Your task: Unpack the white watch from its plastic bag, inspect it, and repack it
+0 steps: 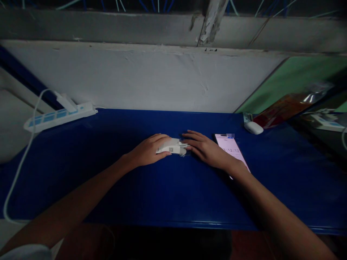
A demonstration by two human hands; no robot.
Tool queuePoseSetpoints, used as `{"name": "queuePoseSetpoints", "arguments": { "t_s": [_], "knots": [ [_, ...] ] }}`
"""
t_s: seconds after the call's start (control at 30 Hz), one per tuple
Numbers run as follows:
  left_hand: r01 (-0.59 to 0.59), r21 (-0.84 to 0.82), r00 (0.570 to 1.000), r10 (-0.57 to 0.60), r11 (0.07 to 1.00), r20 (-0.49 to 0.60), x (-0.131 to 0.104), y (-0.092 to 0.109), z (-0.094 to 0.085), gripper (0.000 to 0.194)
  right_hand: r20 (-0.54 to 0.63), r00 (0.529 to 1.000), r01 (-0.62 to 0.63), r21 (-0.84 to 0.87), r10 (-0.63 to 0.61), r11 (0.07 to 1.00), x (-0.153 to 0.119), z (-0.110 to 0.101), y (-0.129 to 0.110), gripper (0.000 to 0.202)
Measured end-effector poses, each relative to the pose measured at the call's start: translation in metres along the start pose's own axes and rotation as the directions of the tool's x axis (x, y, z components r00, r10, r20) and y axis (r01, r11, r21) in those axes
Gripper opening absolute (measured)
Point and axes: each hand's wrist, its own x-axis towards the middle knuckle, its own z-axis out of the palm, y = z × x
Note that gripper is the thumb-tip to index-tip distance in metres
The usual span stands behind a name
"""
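A small white packet (175,146) with a printed square code lies on the blue table (151,195). My left hand (150,148) grips its left end, fingers over the far side and thumb along the near side. Something thin and white, like a cable end (183,144), shows at the packet's right end, beside a clear plastic edge. There my right hand (202,147) rests with its fingers stretched out and a little apart, the tips at the white cable end. Whether those fingertips press on it is hard to make out.
A lit phone (235,150) lies beside my right forearm. Further right are a white mouse (253,127) and a tilted bottle of reddish-brown liquid (284,108). A white power strip (62,116) with a plugged-in charger and cable stands at the left. Behind is a white wall (151,79).
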Motion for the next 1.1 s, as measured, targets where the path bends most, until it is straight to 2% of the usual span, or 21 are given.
{"name": "queuePoseSetpoints", "arguments": {
  "t_s": [0.1, 0.2, 0.27, 0.33, 0.4, 0.47, 0.5, 0.57, 0.63, 0.67, 0.73, 0.8, 0.9, 1.03, 1.1],
  "knots": [
    [0.002, 0.001, 1.0, -0.002, 1.0, -0.019, 0.0, -0.001, -0.001, 0.045, -0.098, 0.995, -0.032, -0.048, 0.027, 0.998, 0.0, -0.009, 0.001, 0.032],
    [0.01, -0.009, 0.999, -0.01, 1.0, -0.047, 0.0, -0.003, 0.0, 0.045, -0.251, 0.964, -0.103, -0.032, 0.092, 0.994, -0.003, -0.019, 0.003, 0.028],
    [0.016, -0.021, 0.998, -0.018, 1.0, -0.059, 0.0, -0.004, 0.0, 0.045, -0.389, 0.907, -0.151, 0.053, 0.16, 0.987, -0.005, -0.024, 0.002, 0.024],
    [0.016, -0.023, 0.998, -0.017, 1.0, -0.065, 0.0, -0.004, 0.001, 0.046, -0.514, 0.808, -0.199, 0.222, 0.288, 0.955, -0.004, -0.025, 0.0, 0.024],
    [0.014, -0.015, 0.998, -0.015, 1.0, -0.06, 0.0, -0.004, 0.002, 0.047, -0.548, 0.697, -0.188, 0.483, 0.463, 0.855, 0.0, -0.023, -0.004, 0.029],
    [0.003, -0.004, 0.999, -0.003, 1.0, -0.043, 0.0, -0.004, 0.003, 0.048, -0.456, 0.628, -0.087, 0.764, 0.631, 0.639, 0.006, -0.02, -0.009, 0.036],
    [-0.003, 0.0, 1.0, 0.003, 1.0, -0.029, 0.001, -0.004, 0.004, 0.048, -0.374, 0.617, -0.027, 0.869, 0.692, 0.493, 0.009, -0.018, -0.011, 0.038],
    [-0.012, 0.01, 1.0, 0.012, 1.0, -0.007, 0.001, -0.004, 0.006, 0.049, -0.179, 0.627, 0.047, 0.98, 0.758, 0.193, 0.013, -0.017, -0.016, 0.037],
    [-0.014, 0.019, 1.0, 0.013, 1.0, 0.004, 0.002, -0.005, 0.007, 0.05, -0.009, 0.658, 0.068, 0.997, 0.753, -0.047, 0.016, -0.018, -0.02, 0.034],
    [-0.016, 0.022, 1.0, 0.015, 1.0, 0.007, 0.002, -0.005, 0.008, 0.051, 0.05, 0.678, 0.067, 0.989, 0.733, -0.13, 0.017, -0.019, -0.022, 0.032],
    [-0.026, 0.021, 1.0, 0.026, 0.999, 0.001, 0.002, -0.006, 0.008, 0.055, 0.116, 0.721, 0.064, 0.971, 0.684, -0.232, 0.02, -0.021, -0.026, 0.025],
    [-0.035, 0.001, 0.999, 0.035, 0.999, -0.022, 0.003, -0.005, 0.007, 0.057, 0.147, 0.763, 0.053, 0.956, 0.629, -0.287, 0.025, -0.023, -0.032, 0.019],
    [-0.058, -0.097, 0.994, 0.049, 0.994, -0.093, 0.006, 0.004, 0.003, 0.05, 0.173, 0.816, 0.027, 0.942, 0.552, -0.334, 0.04, -0.027, -0.043, 0.023],
    [-0.057, -0.317, 0.987, 0.006, 0.947, -0.161, 0.011, 0.024, -0.004, 0.037, 0.162, 0.867, -0.013, 0.953, 0.471, -0.303, 0.068, -0.03, -0.057, 0.026],
    [0.02, -0.434, 0.987, -0.086, 0.901, -0.135, 0.013, 0.034, -0.004, 0.033, 0.142, 0.888, -0.031, 0.967, 0.437, -0.251, 0.081, -0.028, -0.061, 0.023]
  ]
}}
